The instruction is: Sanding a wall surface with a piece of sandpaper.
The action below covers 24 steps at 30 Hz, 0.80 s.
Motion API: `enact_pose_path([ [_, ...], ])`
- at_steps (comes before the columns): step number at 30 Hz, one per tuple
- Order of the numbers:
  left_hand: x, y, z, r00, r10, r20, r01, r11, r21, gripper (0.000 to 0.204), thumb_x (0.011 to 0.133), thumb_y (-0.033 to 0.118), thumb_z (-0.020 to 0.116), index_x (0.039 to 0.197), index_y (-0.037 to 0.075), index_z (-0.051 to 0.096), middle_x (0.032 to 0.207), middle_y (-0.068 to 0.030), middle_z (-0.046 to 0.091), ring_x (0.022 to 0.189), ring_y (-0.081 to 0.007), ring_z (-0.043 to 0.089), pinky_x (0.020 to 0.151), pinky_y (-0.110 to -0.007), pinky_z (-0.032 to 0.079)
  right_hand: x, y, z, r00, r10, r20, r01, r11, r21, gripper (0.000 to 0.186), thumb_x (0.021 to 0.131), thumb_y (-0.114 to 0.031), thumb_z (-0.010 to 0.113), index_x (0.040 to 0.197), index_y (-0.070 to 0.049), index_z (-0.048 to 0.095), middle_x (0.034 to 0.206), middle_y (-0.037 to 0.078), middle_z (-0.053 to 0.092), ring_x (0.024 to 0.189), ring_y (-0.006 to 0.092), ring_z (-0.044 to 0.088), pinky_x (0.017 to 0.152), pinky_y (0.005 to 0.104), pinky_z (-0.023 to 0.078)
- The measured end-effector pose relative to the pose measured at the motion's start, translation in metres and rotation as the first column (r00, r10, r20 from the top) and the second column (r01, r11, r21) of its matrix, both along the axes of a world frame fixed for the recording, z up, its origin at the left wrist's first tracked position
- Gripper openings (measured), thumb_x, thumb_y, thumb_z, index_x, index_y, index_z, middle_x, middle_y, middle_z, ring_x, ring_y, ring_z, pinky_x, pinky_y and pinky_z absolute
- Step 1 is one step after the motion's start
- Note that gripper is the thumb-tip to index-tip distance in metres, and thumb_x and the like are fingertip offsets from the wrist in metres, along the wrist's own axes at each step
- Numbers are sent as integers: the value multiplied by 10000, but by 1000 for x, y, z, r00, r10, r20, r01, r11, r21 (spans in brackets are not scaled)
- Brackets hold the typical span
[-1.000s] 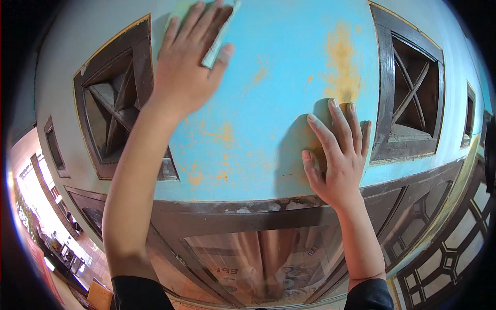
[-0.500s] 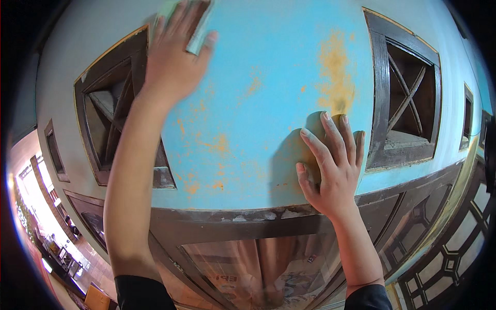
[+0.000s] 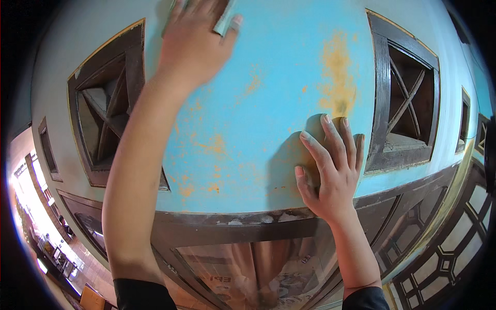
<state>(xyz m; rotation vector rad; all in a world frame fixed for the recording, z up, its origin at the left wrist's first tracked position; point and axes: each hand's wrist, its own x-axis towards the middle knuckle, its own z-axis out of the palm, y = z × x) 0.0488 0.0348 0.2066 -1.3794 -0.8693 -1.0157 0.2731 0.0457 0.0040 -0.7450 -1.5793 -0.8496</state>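
My left hand (image 3: 194,57) is raised high against the light blue wall (image 3: 284,62), with its fingertips cut off by the upper edge. It presses a folded sheet of sandpaper (image 3: 224,21), brown with a pale greenish edge, to the paint. Lower and to the right, my right hand (image 3: 333,173) rests on the wall with fingers spread and nothing in it. Pale dust coats its fingers. Above its fingertips runs a worn orange-yellow patch (image 3: 336,72), and smaller orange specks (image 3: 217,144) lie between the two arms.
A dark wooden vent frame with crossed bars (image 3: 106,103) is at left, partly behind my left arm; a similar vent frame (image 3: 408,98) is at right. Below the wall runs a brown wooden beam (image 3: 243,218) over glazed panels (image 3: 222,263). At far left a bright room (image 3: 72,253) shows.
My left hand has slid right and a little upward along the wall with the sandpaper. My right hand stays in place on the wall; the view has shifted slightly.
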Motion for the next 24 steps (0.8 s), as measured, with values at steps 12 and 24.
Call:
enact_pose_path([
  [12,17,-24,19,983,85,162,-61,987,-146,580,1036,306,439,1547,80,280,1592,-173,290,1497,-316,228,1249,-450,161,3,5,-3,1000,2,-1,-2,1000,9,496,826,-298,685,1317,-277,620,1516,63,460,1436,371,354,1173,610,151],
  [24,25,6,-39,831,-97,-547,49,994,-101,496,937,374,589,1410,234,537,1512,-1,466,1436,-191,368,1205,-455,256,3,3,-3,1000,-8,3,8,1000,-10,517,820,-284,698,1330,-285,612,1522,61,452,1435,373,353,1170,613,153],
])
